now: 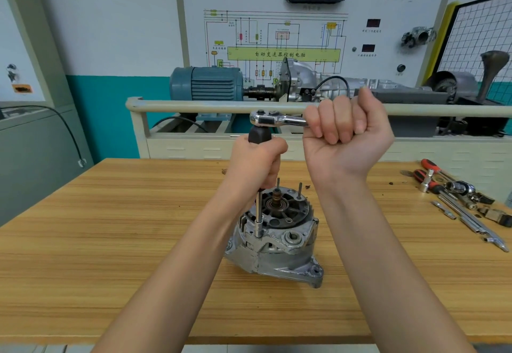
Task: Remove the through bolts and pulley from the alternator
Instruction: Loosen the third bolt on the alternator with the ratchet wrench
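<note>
Here, from the head view, I have the alternator (274, 239) standing on end near the middle of the worktop (110, 241), open rear face up, with the shaft stub and a few thin studs rising from it. My left hand (257, 161) is clenched round the black grip of a long driver extension (259, 211), whose socket (259, 231) sits down on a bolt head at the left rim of the housing. My right hand (342, 133) is wrapped round the handle of the chrome ratchet (270, 119), which is coupled to the top of that grip, handle pointing right.

I judge this to be the loosening of one through bolt; the pulley is not visible, presumably underneath.

To do it well, I would keep the extension plumb over the bolt, pressing down with the left hand so the socket cannot cam off. The right hand should pull in a flat arc, without lifting. Nothing clamps the alternator, so it may twist or tip on its narrow foot; short, steady strokes suit better than a jerk.

Loose sockets and screwdrivers (454, 194) lie at the far right of the worktop.
</note>
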`<act>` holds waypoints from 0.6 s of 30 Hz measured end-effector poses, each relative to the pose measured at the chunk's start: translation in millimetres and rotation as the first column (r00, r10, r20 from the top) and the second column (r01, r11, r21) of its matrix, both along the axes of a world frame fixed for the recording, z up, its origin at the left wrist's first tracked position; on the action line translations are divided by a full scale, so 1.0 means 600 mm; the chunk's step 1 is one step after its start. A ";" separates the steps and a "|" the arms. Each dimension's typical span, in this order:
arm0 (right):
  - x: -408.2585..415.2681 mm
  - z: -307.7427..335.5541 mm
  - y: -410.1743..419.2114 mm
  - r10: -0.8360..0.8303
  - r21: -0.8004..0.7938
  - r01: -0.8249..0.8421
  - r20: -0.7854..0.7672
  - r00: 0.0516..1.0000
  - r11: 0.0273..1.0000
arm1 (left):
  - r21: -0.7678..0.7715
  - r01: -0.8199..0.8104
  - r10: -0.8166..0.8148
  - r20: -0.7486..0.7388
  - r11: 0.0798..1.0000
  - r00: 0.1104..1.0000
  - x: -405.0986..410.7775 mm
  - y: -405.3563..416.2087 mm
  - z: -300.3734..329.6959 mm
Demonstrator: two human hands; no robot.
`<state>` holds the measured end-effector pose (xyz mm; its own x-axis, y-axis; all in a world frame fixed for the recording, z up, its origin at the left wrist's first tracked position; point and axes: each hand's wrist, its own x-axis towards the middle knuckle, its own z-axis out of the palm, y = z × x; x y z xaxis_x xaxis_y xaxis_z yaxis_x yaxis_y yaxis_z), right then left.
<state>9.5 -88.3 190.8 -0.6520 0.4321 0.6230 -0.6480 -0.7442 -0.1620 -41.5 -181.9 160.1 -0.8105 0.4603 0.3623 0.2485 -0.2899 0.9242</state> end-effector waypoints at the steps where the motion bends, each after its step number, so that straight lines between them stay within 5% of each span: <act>1: 0.007 -0.003 -0.008 -0.079 0.048 0.080 -0.026 0.997 0.996 | 0.003 -0.047 0.047 0.005 0.999 0.999 0.001 0.002 0.000; 5: 0.020 -0.018 -0.036 -0.294 0.153 0.321 -0.174 0.940 0.935 | 0.017 -0.174 0.174 -0.016 0.985 0.985 0.007 0.010 -0.003; 8: 0.020 -0.017 -0.037 -0.301 0.167 0.335 -0.200 0.932 0.927 | 0.011 -0.108 0.108 -0.002 0.994 0.994 0.006 0.006 0.000; 13: -0.012 0.005 0.020 0.133 0.006 -0.133 0.033 0.991 0.991 | -0.065 0.123 -0.125 -0.031 0.990 0.992 -0.005 -0.018 0.012; 18: -0.067 0.007 0.054 0.551 -0.268 -0.508 0.114 0.827 0.818 | -0.123 0.290 -0.292 0.004 0.949 0.956 -0.011 -0.009 0.023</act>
<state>-30.9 -56.2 194.7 -0.9086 0.0964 0.4063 -0.1185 -0.9925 -0.0295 -47.9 -187.4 174.0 -0.6300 0.7166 0.2993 0.1829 -0.2376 0.9540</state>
